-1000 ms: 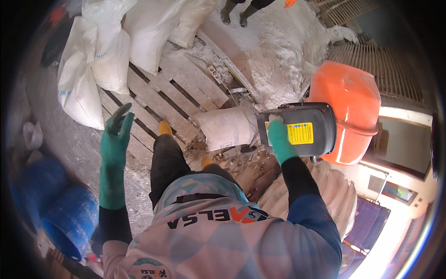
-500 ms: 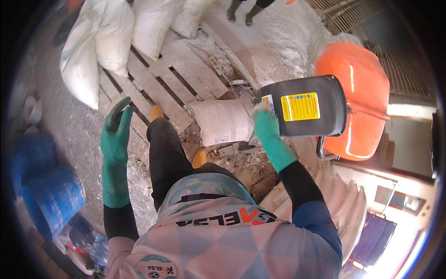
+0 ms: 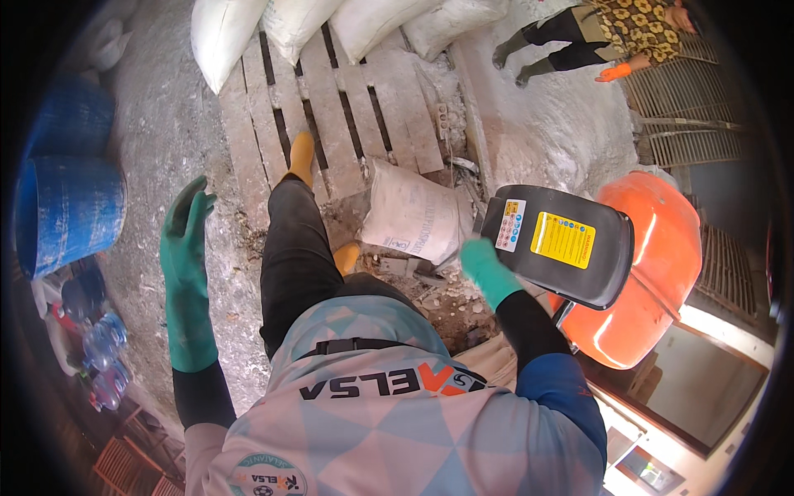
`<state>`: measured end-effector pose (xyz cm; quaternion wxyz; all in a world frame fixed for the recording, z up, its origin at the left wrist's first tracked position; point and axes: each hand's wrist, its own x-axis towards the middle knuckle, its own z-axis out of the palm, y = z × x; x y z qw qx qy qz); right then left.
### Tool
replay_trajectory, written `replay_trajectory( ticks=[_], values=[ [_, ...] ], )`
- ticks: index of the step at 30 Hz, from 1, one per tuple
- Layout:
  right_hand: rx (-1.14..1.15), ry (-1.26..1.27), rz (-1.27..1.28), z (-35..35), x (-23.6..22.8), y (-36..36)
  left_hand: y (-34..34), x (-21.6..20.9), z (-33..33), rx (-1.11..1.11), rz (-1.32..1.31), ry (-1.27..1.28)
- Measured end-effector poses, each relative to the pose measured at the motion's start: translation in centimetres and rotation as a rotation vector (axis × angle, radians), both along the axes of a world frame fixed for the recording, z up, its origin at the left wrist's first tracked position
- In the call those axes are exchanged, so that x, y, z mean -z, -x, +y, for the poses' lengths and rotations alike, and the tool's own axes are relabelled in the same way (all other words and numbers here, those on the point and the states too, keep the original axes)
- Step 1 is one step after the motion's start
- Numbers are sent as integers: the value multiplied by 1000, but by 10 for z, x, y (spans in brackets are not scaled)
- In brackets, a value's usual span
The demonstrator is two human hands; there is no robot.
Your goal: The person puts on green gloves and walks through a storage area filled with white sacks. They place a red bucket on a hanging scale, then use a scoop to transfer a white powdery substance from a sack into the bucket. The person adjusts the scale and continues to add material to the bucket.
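My left hand (image 3: 184,236), in a green rubber glove, is held out over the floor at the left. Its fingers are stretched with nothing in them. My right hand (image 3: 486,271), in a matching glove, has its fingers curled beside the lower right end of a pale printed sack (image 3: 413,212). Whether it grips the sack is hidden. Just beyond that hand is the black housing (image 3: 529,252) with a yellow label, fixed beside an orange mixer drum (image 3: 649,273).
A dusty wooden pallet (image 3: 339,124) carries several full white sacks (image 3: 310,25). My yellow boot (image 3: 301,157) stands on it. Blue barrels (image 3: 78,215) and water bottles (image 3: 99,347) are at the left. Another person (image 3: 579,41) stands far right beside white powder (image 3: 562,116).
The view has shifted, and the other person shows more fully. My yellow boot has stepped forward onto the pallet. My right hand has moved lower along the sack's right end; my left stays spread.
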<state>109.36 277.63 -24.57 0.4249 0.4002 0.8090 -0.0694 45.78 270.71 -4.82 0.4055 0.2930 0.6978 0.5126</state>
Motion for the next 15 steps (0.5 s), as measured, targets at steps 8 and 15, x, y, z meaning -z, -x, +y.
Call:
replay_trajectory(
  ticks=[8,15],
  values=[
    [-79,-629,141,116,-37,-5,-7,11,-24,-24,40,49],
    [-366,282,-138,-15,15,-16,-13,24,-22,-45,20,65]
  ],
)
